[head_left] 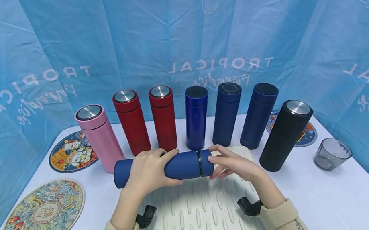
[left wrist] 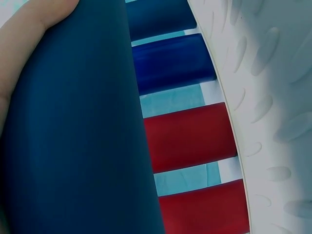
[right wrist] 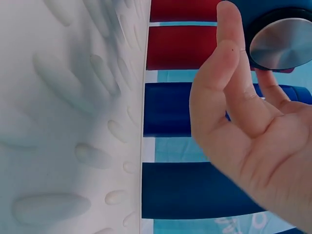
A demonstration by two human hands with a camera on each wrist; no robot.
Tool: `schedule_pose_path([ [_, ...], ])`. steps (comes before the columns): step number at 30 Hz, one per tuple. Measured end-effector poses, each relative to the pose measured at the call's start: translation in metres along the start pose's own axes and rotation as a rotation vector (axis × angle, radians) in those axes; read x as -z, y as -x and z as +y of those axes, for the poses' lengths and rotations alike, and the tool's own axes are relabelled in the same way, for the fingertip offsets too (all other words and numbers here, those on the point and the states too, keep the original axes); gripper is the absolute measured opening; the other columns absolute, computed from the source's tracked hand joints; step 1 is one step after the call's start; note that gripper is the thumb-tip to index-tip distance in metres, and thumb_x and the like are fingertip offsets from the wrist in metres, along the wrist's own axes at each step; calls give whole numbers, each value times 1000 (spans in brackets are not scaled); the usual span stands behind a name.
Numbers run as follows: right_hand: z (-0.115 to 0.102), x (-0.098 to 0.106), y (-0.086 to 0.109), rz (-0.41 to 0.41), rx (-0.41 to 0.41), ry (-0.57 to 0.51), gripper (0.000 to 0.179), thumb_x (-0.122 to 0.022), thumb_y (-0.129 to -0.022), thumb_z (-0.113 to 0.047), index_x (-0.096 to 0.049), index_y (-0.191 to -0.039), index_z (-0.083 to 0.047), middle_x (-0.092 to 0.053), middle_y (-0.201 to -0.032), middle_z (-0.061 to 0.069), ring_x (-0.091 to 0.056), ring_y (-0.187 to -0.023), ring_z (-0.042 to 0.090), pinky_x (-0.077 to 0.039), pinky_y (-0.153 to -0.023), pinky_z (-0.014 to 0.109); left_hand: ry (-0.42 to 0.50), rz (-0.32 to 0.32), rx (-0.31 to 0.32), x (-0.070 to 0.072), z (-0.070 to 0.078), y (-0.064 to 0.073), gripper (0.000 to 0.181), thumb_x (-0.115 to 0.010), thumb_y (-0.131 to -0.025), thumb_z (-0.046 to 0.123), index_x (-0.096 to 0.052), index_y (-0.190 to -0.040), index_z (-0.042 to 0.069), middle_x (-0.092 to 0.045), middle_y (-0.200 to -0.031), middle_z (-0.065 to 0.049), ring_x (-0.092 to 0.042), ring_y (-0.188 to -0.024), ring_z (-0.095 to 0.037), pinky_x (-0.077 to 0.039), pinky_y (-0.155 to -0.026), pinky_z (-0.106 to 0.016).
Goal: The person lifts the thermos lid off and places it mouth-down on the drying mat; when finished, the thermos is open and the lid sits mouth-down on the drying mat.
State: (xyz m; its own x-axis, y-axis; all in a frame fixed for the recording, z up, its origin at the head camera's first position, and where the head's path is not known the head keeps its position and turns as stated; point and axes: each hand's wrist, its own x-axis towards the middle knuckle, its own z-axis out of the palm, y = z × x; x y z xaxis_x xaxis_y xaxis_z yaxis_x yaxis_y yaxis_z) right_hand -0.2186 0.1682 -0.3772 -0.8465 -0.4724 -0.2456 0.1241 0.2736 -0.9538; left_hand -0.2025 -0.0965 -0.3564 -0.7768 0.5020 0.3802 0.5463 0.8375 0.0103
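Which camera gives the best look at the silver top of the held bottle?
The right wrist view: there the silver top faces the camera, though the picture's edge cuts it off. The head view shows the bottle side-on, with that face out of sight; the left wrist view shows only part of its blue body.

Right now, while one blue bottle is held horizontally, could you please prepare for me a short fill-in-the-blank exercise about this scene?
The ____ grip curls around the horizontal blue bottle, with the other grip at its lid end.
Exactly ____ red bottles stand upright.
In the head view, the leftmost standing bottle is ____.
The standing bottle nearest the glass cup is ____.

Missing words: left; two; pink; black.
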Motion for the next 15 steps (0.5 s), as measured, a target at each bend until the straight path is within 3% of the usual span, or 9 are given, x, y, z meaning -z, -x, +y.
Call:
schedule_pose_path([
  [10,0,0,2,-35,111,-17,63,-67,-80,-19,-30,-131,-14,-35,-130,19,-51,-106,31,-47,-86,44,0,-14,9,-1,0,0,80,-79,-53,60,-61,-122,24,-65,-98,-5,-61,-85,-24,-49,-77,-42],
  [15,1,0,2,-30,158,31,65,-73,-76,-11,-32,-126,-16,-32,-135,18,-44,-115,37,-48,-86,44,-12,-17,-5,-1,0,0,79,-78,-53,61,-61,-121,24,-65,-98,-5,-61,-84,-23,-49,-76,-41],
])
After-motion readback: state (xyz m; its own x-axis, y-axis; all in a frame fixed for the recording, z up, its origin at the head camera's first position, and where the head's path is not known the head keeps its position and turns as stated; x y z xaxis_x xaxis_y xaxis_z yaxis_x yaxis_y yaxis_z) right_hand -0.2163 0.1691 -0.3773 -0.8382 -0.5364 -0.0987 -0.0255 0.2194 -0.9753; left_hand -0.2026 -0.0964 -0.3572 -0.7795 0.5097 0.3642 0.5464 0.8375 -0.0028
